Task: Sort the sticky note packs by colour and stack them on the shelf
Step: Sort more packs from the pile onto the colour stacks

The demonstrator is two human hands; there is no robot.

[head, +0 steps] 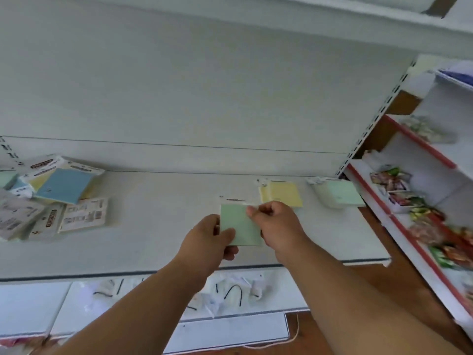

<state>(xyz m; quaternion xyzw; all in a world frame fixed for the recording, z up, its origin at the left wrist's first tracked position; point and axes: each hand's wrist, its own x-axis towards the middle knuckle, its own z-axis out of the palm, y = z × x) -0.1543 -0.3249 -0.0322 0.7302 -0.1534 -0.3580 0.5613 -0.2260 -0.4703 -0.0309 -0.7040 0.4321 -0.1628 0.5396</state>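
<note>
Sorting under way: both hands, left hand (212, 235) and right hand (275, 224), pinch a pale green square sticky-note pack (239, 224) above the white shelf (158, 226), yellow pack (281, 193) and green pack (340, 193) placed far right, mixed unsorted pile (51, 196) remaining left.

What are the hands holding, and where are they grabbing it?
A green pack. The left hand grips its lower left corner; the right hand pinches its top right edge.
</note>
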